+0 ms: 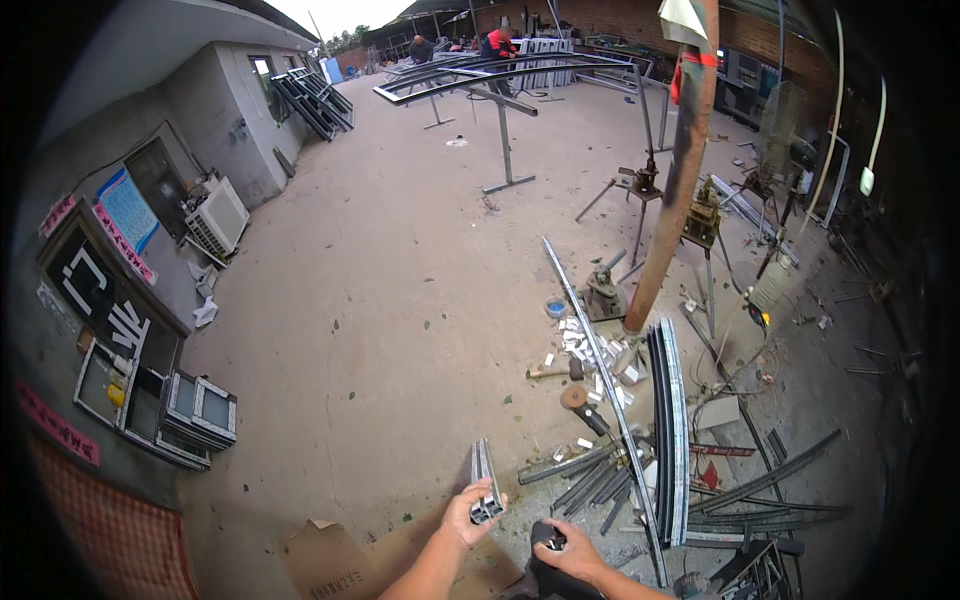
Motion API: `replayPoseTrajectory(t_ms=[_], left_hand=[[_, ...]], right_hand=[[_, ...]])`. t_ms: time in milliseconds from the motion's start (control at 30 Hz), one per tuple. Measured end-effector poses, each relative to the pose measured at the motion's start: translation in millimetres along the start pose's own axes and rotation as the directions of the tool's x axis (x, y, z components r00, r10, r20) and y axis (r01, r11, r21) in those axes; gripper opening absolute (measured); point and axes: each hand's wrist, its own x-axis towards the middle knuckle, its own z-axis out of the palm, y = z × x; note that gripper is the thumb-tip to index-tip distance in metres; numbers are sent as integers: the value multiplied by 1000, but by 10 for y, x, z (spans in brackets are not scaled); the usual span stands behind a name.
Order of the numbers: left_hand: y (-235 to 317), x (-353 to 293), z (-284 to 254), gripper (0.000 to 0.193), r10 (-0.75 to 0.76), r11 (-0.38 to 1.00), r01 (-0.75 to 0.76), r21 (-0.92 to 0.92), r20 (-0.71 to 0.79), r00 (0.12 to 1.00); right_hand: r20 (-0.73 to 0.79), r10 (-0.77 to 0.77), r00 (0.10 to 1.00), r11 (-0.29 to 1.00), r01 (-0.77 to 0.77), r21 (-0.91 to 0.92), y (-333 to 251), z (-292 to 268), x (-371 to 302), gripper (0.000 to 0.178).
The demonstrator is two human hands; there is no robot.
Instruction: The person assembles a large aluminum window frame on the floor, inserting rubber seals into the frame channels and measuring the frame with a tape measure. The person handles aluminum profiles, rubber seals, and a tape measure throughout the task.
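My left hand (466, 514) is wrapped round a short length of silvery metal profile (482, 462), whose hollow cut end faces me. To its right, the fingers of my right hand (568, 550) are closed on a dark, rounded object (543, 534); its kind cannot be made out. The two hands are apart, low in the head view. Below my left forearm lies a flat sheet of brown cardboard (335, 562).
Right of me lie long metal profiles (668, 430), dark offcuts (600, 480), a hammer (553, 372) and an angle grinder (583, 405). A rusty post (672, 225) rises beside a bench-type machine (604, 293). Farther off, a person in red and black (497, 45) stands by a frame on stands (505, 130).
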Motion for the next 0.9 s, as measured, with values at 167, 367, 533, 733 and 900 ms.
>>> replayPoseTrajectory(t_ms=[167, 367, 533, 733, 900], left_hand=[[207, 280, 286, 44, -61, 998, 62, 4, -88, 994], [614, 619, 302, 32, -14, 999, 14, -34, -17, 1000], [1036, 1166, 29, 18, -43, 984, 85, -157, 256, 966], [2020, 1618, 158, 11, -267, 951, 290, -105, 187, 945], [3283, 1403, 375, 16, -162, 985, 141, 100, 262, 951]], right_hand=[[102, -203, 974, 968, 215, -129, -984, -64, 799, 87], [288, -194, 938, 907, 284, -312, -1789, -60, 1445, 92], [342, -159, 926, 870, 295, -396, -2193, 85, 2007, 97], [279, -91, 956, 872, 211, -442, -2839, 532, 2754, 93], [273, -63, 960, 897, 174, -406, -3769, 977, 3330, 93]])
